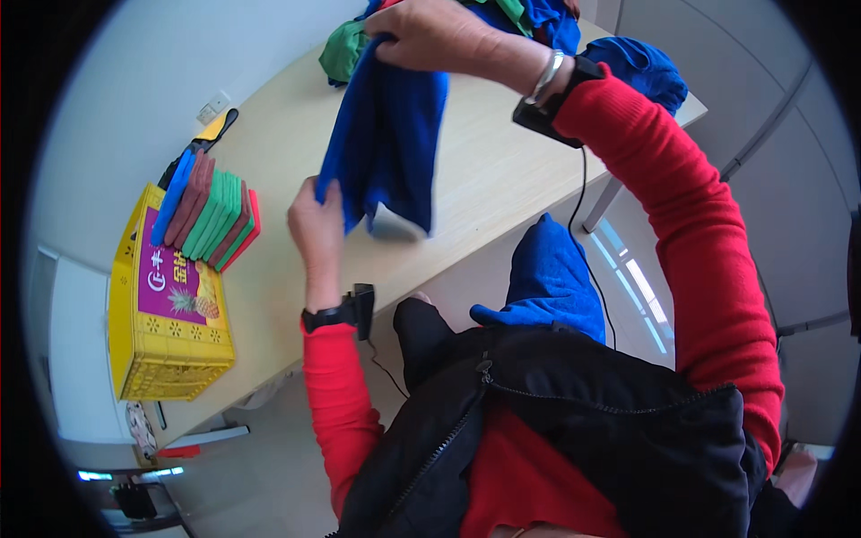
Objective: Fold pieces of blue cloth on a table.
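Observation:
A blue cloth (390, 134) hangs stretched between my two hands above the table. My right hand (430, 36) is raised at the far side, its fingers closed on the cloth's top corner. Lower down and to the left, my left hand (316, 224) pinches the cloth's left edge. The cloth's lower end hangs loose, with a pale patch at its bottom that I cannot make out. Another blue cloth (556, 278) lies over my lap, just off the table's near edge.
A pale wooden table (502, 170) stretches before me. Loose green and blue cloths (637, 72) are heaped at its far end. To the left, folded brown, green, blue and red cloths (211, 211) stand on a yellow crate (175, 350). Thin black cables run from both wristbands.

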`<action>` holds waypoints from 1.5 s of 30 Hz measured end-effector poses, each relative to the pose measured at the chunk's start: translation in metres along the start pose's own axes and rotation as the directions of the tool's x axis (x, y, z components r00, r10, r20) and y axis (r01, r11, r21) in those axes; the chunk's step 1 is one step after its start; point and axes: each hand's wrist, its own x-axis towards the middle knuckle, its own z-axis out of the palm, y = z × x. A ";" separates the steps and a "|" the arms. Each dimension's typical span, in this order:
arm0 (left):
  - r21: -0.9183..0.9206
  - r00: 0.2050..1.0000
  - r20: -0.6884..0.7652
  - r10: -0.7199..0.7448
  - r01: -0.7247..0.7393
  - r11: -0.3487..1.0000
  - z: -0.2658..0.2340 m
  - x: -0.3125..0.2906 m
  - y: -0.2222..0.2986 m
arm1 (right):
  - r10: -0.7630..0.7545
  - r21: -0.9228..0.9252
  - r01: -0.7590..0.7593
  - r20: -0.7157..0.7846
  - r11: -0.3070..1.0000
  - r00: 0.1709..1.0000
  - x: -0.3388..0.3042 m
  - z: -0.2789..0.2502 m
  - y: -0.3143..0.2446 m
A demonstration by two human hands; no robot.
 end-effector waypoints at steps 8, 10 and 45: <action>0.011 0.999 0.038 -0.004 0.003 1.000 -0.106 0.045 -0.059 | -0.185 0.174 0.168 0.089 0.970 0.979 -0.021 -0.024 0.004; -0.096 0.998 0.068 0.001 0.005 0.995 -0.121 0.059 -0.055 | -0.182 0.168 0.157 0.141 0.973 0.973 -0.028 -0.026 0.010; -0.478 0.999 0.037 0.012 0.007 0.878 -0.163 0.096 -0.024 | 0.188 0.187 -0.218 0.165 0.958 0.968 -0.045 -0.073 0.016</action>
